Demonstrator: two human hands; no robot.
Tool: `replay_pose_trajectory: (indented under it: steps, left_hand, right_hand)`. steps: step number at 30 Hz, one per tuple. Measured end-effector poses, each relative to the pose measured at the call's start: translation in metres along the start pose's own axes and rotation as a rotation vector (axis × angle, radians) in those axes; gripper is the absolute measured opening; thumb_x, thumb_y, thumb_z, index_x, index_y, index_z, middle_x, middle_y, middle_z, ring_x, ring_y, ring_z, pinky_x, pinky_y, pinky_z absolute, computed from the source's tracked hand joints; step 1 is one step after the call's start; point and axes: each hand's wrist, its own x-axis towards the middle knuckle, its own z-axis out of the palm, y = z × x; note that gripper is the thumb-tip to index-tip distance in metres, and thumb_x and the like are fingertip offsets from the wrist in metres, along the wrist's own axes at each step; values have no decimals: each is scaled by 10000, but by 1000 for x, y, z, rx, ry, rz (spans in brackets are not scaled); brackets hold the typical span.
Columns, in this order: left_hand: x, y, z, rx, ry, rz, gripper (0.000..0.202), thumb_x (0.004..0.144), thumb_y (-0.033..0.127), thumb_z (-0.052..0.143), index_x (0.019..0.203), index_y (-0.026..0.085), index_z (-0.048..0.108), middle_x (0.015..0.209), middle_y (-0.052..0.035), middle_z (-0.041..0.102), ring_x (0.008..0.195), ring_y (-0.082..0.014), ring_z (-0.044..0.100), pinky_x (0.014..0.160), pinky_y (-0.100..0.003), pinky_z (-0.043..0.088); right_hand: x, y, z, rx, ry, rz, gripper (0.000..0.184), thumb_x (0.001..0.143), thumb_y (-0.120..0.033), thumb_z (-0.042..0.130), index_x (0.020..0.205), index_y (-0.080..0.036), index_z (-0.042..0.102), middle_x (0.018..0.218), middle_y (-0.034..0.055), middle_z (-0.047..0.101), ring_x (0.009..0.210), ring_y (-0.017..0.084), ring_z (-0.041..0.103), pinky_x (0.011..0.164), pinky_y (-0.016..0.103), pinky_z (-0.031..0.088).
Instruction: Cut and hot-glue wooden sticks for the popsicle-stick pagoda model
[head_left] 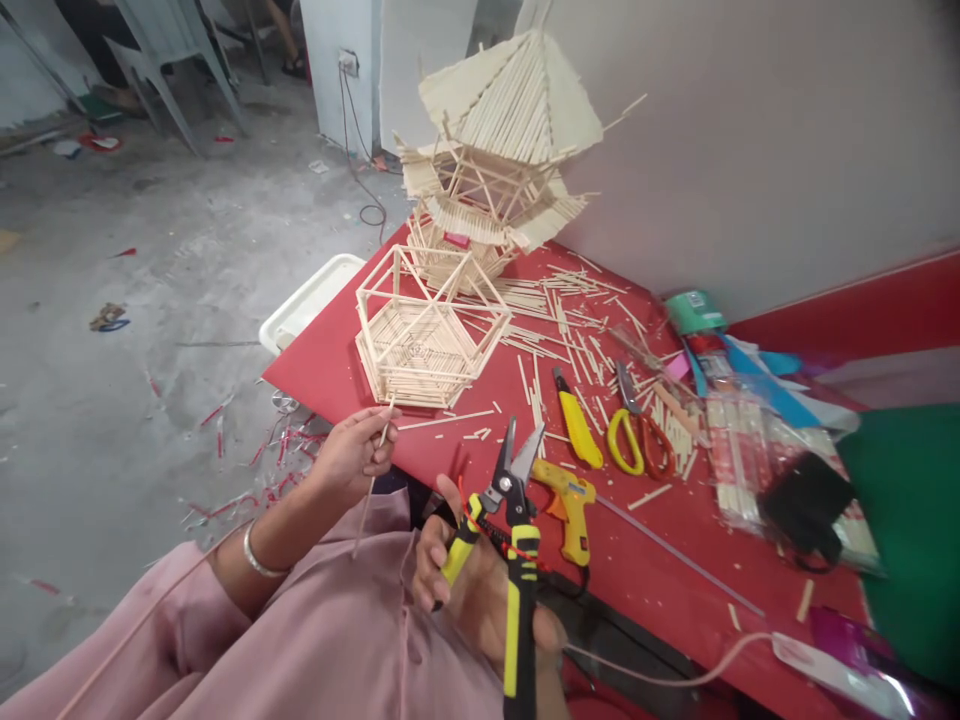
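Between the fingertips of my left hand (358,443) is a thin wooden stick (365,520), slanting down over my lap. My right hand (472,590) grips yellow-and-black pruning shears (508,485) by the handles; their blades are apart and point toward the table. Just beyond my left hand stands a hexagonal stick frame (431,340) with a woven-looking stick floor. Behind it rises a tiered pagoda model (502,150) made of sticks, with sloping roofs. A yellow glue gun (568,508) lies right of the shears' blades.
On the red tabletop (330,375) lie loose sticks (559,310), a yellow utility knife (579,425) and scissors (637,435). Packaged sticks (739,450) and a green tape roll (694,312) sit at the right. A white tray (315,290) and wrapper scraps (262,470) are at the left.
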Motion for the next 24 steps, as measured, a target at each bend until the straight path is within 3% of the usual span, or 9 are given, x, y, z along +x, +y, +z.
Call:
replay_pose_trajectory:
  steps: [3, 9, 19, 24]
  left_hand:
    - [1, 1, 0, -19, 1, -6, 234, 709, 240, 732, 862, 92, 635, 581, 11, 569, 361, -25, 357, 320, -126, 162]
    - [0, 1, 3, -46, 9, -5, 217, 720, 234, 724, 865, 101, 630, 573, 21, 556, 358, -24, 353, 314, -120, 167]
    - [-2, 2, 3, -52, 30, -15, 194, 769, 235, 690, 899, 107, 622, 572, 29, 552, 349, -17, 321, 301, -107, 175]
    - [-2, 1, 2, -61, 17, -35, 200, 776, 231, 687, 919, 107, 622, 572, 34, 547, 347, -14, 316, 300, -102, 164]
  right_hand:
    - [0, -5, 7, 43, -47, -30, 1025, 484, -659, 802, 1418, -417, 455, 910, 14, 487, 653, 151, 418, 622, 323, 392]
    - [3, -8, 11, 75, -21, -8, 950, 562, -611, 736, 1433, -347, 463, 927, 40, 500, 675, 169, 422, 660, 339, 382]
    - [6, -5, 10, 190, -33, 59, 939, 575, -868, 584, 1345, -331, 569, 860, 25, 475, 646, 163, 391, 643, 338, 394]
    - [8, -2, 8, 171, -69, 46, 977, 491, -902, 603, 1311, -372, 579, 877, 16, 443, 653, 157, 386, 643, 341, 401]
